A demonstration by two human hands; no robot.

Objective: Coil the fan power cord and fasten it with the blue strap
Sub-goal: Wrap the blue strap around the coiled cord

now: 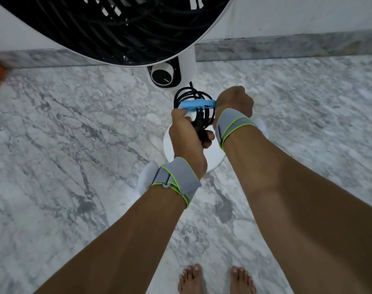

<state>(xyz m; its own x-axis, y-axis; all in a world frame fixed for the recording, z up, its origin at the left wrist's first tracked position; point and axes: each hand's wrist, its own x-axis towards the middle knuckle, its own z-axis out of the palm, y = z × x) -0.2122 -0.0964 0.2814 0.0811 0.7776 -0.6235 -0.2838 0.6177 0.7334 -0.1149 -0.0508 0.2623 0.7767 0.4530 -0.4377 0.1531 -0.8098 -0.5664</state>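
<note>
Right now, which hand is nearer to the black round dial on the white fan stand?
The right. The right hand is just below and to the right of the black round dial, pinching the blue strap; the left hand grips the coiled black cord farther down.

Left hand (188,132) clenched, right hand (233,100) curled, wrists close.

No text, label, brand or number can be read anywhere. The round black control dial (162,76) on the white fan column shows only a thin white pointer line.
</note>
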